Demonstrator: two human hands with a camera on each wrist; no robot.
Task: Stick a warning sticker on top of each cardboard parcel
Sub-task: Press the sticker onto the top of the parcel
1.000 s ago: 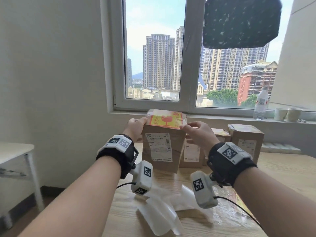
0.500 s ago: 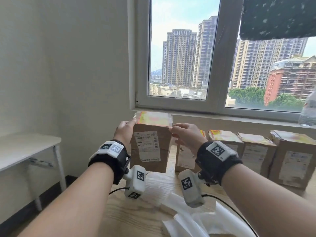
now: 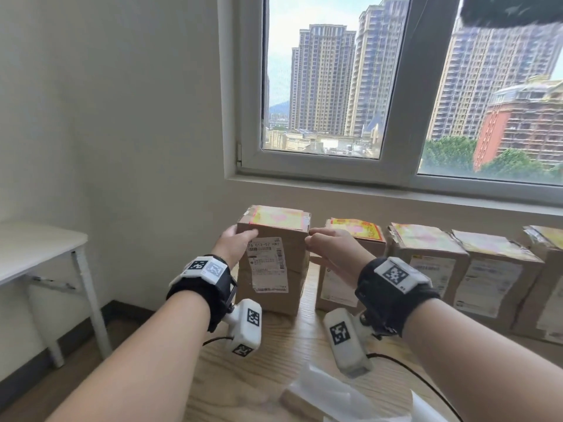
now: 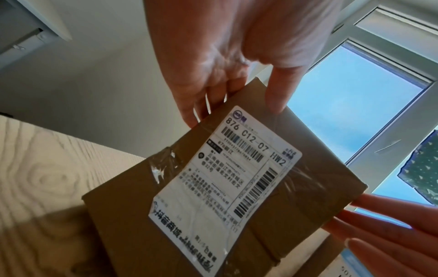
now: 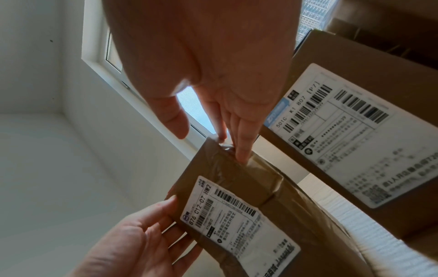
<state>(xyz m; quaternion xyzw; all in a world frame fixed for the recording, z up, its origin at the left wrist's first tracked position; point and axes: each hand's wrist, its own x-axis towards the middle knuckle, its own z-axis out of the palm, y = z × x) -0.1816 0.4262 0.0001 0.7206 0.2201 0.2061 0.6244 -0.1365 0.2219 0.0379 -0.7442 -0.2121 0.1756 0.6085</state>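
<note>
A brown cardboard parcel (image 3: pixel 274 269) with a white shipping label stands at the left end of a row on the wooden table (image 3: pixel 274 376). A yellow and red warning sticker (image 3: pixel 277 217) covers its top. My left hand (image 3: pixel 234 242) lies flat against its left side, thumb on the front face. My right hand (image 3: pixel 332 248) touches its upper right edge with straight fingers. In the left wrist view the left hand (image 4: pixel 225 65) meets the parcel (image 4: pixel 237 187) at its top corner. In the right wrist view the right hand (image 5: pixel 225 84) touches the taped edge of the parcel (image 5: pixel 237 187).
Several more stickered parcels (image 3: pixel 426 269) line up to the right, under the window sill (image 3: pixel 396 190); the nearest parcel (image 5: pixel 355 131) is close beside my right hand. Crumpled white backing sheets (image 3: pixel 335 397) lie on the near table. A white side table (image 3: pixel 36 248) stands at the left.
Both hands carried the stickered parcel leftward and down from in front of the row. It now stands at the row's left end, and the view has swung left.
</note>
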